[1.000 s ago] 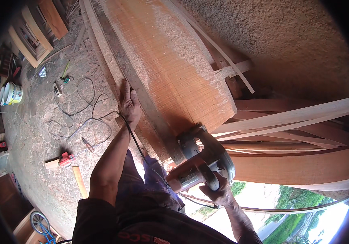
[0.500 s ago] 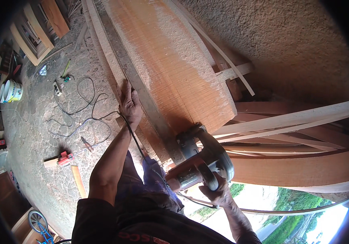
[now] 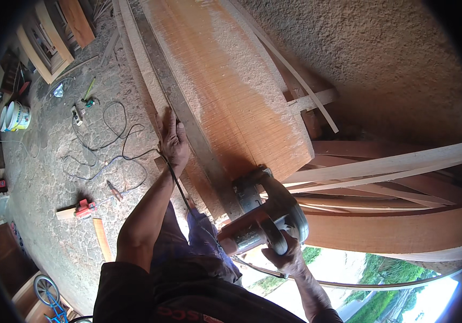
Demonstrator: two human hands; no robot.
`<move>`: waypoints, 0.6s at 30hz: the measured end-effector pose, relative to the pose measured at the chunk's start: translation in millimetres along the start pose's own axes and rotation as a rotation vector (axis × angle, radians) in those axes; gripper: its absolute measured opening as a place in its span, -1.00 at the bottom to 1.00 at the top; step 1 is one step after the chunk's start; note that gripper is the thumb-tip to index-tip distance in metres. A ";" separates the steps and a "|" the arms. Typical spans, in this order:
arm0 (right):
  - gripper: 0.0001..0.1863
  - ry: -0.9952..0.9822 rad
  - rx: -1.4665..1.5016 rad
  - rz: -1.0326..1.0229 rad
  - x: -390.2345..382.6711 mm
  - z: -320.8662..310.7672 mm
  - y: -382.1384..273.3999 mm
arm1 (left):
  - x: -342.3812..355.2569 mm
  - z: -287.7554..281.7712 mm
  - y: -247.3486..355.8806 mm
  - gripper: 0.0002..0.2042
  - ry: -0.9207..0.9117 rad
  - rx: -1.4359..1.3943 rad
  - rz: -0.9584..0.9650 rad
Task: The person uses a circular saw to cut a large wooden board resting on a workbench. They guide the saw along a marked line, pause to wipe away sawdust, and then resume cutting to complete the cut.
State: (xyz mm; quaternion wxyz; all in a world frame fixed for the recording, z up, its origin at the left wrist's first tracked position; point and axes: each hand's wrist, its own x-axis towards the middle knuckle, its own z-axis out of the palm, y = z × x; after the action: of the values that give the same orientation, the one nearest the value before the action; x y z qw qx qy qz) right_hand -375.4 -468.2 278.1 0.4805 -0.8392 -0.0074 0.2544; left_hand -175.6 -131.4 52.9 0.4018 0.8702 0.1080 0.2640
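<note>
A wide wooden board (image 3: 231, 102), coated with sawdust in patches, stretches away from me. Along its left side runs a long grey straight strip (image 3: 196, 137). My left hand (image 3: 174, 142) lies on the wood beside this strip, fingers stretched forward. At the board's near end sits a dark handheld circular saw (image 3: 250, 229). My right hand (image 3: 289, 255) is wrapped round the saw's rear handle. The saw's blade and the wood under its base are hidden from me. A black power cord (image 3: 176, 180) passes over my left wrist toward the saw.
Curved wooden pieces (image 3: 381, 226) and strips are stacked on the right. A rough wall (image 3: 392, 64) rises behind them. Loose cord (image 3: 88, 148), a red clamp (image 3: 84, 208) and offcuts lie on the dusty floor at left. White buckets (image 3: 17, 116) stand farther left.
The view has shifted very slightly. Both hands and the saw keep practically the same places on the board.
</note>
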 end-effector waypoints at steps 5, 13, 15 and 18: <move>-0.65 -0.009 -0.018 -0.013 4.9 -1.0 -5.6 | -0.8 -0.8 2.9 -0.49 -0.024 -0.004 -0.015; -0.64 -0.005 0.008 -0.007 13.3 -0.1 -15.1 | 0.1 -2.4 1.3 -0.48 -0.017 0.004 0.017; -0.64 0.001 -0.007 -0.014 15.2 0.4 -15.5 | -0.1 -2.8 1.0 -0.49 -0.012 0.011 0.020; -0.63 0.000 -0.032 -0.051 19.3 0.7 -6.4 | -0.5 -3.1 2.1 -0.49 -0.030 0.042 0.000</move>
State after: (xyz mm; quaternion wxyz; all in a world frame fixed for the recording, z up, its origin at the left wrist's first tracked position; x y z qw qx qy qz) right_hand -357.5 -459.2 274.9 0.4732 -0.8465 -0.0328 0.2418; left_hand -177.8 -131.0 56.0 0.3852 0.8821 0.1077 0.2487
